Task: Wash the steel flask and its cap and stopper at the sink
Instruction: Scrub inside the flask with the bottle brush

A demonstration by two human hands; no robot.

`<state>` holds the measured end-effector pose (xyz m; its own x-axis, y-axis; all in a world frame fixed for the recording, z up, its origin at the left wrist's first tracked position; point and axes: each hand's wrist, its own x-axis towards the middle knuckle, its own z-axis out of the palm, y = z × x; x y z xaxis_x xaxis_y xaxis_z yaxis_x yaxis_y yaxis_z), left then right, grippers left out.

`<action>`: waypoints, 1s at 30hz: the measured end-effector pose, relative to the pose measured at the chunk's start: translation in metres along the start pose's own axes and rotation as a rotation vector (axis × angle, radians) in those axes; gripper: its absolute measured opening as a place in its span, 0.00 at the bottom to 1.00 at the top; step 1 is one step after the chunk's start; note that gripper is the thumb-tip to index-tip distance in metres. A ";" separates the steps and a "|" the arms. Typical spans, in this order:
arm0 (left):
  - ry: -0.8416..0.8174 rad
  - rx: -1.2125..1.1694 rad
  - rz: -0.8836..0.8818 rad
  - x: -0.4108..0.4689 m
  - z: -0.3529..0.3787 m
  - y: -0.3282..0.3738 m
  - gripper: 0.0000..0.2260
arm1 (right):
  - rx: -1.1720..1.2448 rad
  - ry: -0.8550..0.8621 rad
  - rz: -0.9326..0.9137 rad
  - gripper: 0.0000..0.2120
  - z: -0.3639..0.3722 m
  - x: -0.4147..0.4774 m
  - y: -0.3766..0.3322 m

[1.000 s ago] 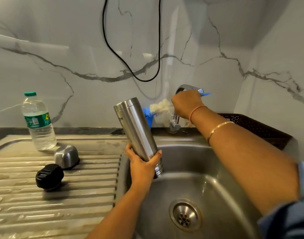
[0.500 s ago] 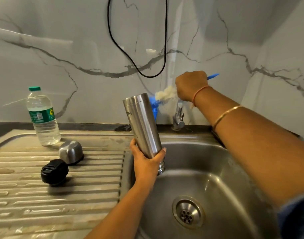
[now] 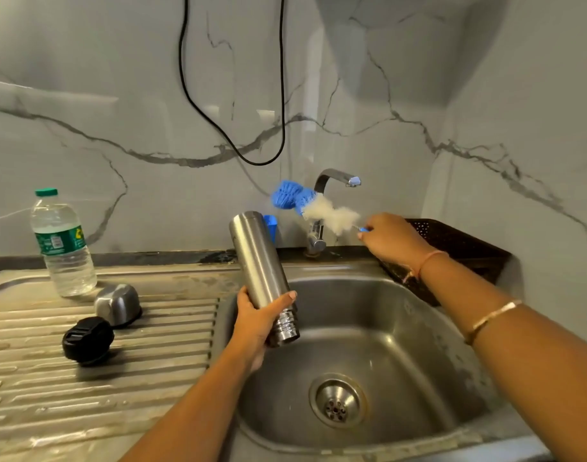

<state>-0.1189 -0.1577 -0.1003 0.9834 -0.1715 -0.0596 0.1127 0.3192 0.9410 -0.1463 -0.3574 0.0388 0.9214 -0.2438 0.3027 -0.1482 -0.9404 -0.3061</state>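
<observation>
Left hand wrapped round the steel flask near its threaded mouth, flask inverted and tilted over the sink, right hand pinching a bottle brush (blue and white bristles) beside the tap, cap and black stopper resting on the drainboard

**Mouth-down steel flask over the sink, bottle brush raised**

The left hand grips the steel flask near its threaded neck. The flask is tilted, with its base pointing to eleven o'clock, above the sink's left rim. At two o'clock from the flask, the right hand pinches the handle of the blue-and-white bottle brush, whose head points to ten o'clock in front of the tap. On the ribbed drainboard at nine o'clock lies the steel cap, with the black stopper just beside it at seven o'clock. A water bottle stands behind them.
</observation>
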 end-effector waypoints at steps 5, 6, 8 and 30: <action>-0.114 0.022 -0.082 -0.008 -0.003 0.003 0.38 | 0.079 -0.006 -0.037 0.11 0.008 -0.059 0.025; -0.111 0.026 -0.089 -0.009 -0.004 0.002 0.38 | 0.084 -0.008 -0.052 0.11 0.009 -0.071 0.028; -0.076 0.034 -0.094 -0.008 -0.005 0.000 0.39 | 0.090 -0.035 -0.104 0.08 0.011 -0.095 0.036; -0.241 0.108 -0.078 -0.017 0.003 -0.002 0.40 | -0.108 -0.140 -0.186 0.18 0.015 -0.142 0.065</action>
<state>-0.1362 -0.1579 -0.1001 0.9086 -0.4127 -0.0648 0.1584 0.1970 0.9675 -0.2816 -0.3805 -0.0379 0.9761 -0.0363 0.2142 -0.0023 -0.9877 -0.1566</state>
